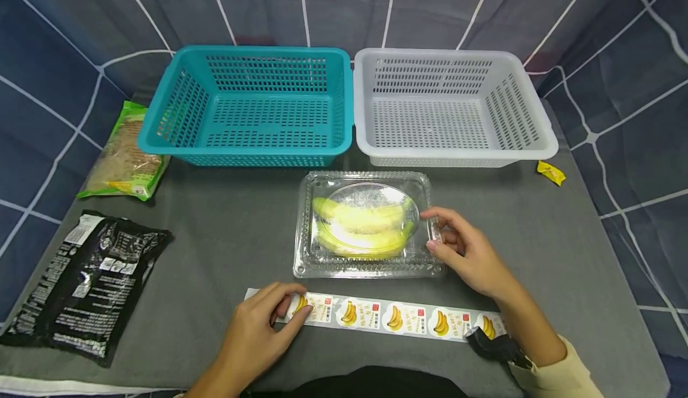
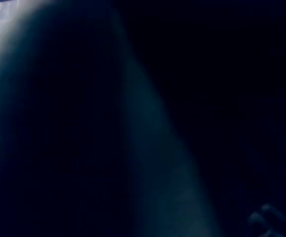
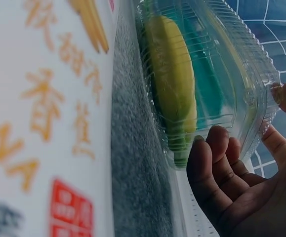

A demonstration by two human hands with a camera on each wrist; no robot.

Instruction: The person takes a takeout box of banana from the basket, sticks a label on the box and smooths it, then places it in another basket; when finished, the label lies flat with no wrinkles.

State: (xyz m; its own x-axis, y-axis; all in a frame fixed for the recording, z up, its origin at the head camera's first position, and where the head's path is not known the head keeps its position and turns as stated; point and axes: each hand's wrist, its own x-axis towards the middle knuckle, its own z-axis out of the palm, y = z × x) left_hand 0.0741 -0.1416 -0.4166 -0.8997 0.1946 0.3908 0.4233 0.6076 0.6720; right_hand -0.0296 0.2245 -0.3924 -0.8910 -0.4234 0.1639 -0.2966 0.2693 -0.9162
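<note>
Dark clothing (image 1: 371, 383) fills the bottom centre of the head view; just above it lies a strip (image 1: 400, 317) of banana stickers, face up. The left hand (image 1: 263, 320) seems to pinch its left end between thumb and forefinger, probably to hold it flat. Right of centre, the right hand (image 1: 470, 254) grips the box (image 1: 371, 268) by its right edge, fingers bent, likely steadying it. Inside, under clear plastic, the bananas (image 1: 365, 245) lie just left of those fingertips, not touched by them.
</note>
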